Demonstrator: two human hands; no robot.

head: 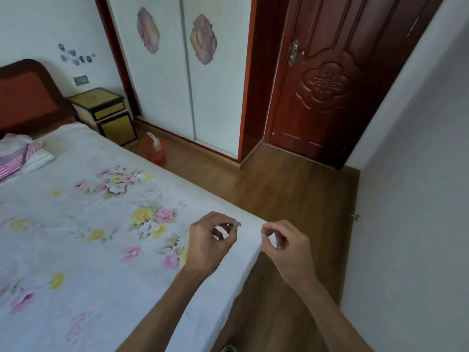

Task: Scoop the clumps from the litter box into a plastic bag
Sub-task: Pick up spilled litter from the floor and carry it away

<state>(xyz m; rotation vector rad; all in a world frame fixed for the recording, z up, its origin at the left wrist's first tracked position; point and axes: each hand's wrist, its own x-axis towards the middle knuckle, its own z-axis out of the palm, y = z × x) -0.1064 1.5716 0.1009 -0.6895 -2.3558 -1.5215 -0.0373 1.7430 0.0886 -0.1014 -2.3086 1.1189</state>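
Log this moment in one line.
left hand: pinches small grey bit | right hand: pinches second grey bit | both over bed corner

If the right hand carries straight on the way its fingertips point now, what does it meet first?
Likely the left hand, across a gap: the right hand points leftward at it above the bed corner. Each pinches a small piece; depth is unclear.
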